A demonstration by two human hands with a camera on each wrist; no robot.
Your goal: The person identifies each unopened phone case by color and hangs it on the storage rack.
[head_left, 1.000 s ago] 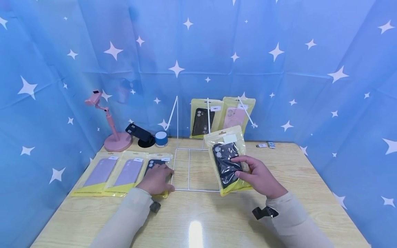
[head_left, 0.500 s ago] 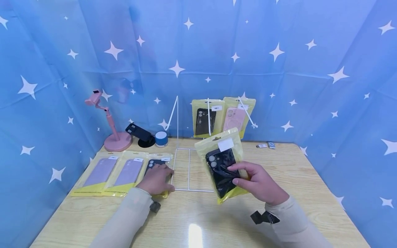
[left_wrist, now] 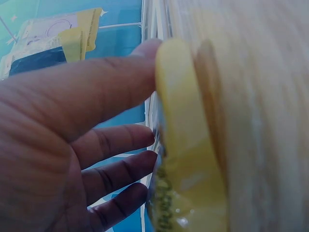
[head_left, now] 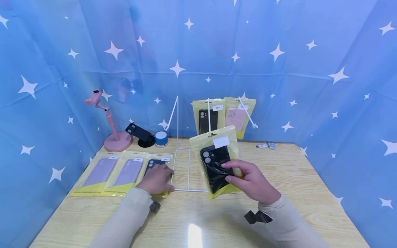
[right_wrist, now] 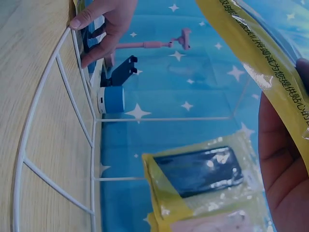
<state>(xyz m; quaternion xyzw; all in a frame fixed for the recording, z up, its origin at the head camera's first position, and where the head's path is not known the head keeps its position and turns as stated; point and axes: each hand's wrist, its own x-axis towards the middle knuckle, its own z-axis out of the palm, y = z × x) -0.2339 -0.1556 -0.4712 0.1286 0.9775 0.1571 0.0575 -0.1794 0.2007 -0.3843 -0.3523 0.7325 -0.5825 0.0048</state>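
My right hand grips a yellow packet holding a black phone case, lifted above the table over the white wire rack. In the right wrist view that packet's yellow edge crosses the top right beside my palm. My left hand lies flat with straight fingers on another black-case packet on the table; in the left wrist view its fingers press against the packet's yellow edge. Two lilac-case packets lie to the left of it.
A black-case packet and a pink-case packet hang on the rack's upright back. At the back left stand a pink phone holder, a black stand and a small blue speaker. Two small items lie back right.
My right hand has carried its packet to the left and a little toward me, tilting it. The left hand has stayed in place.
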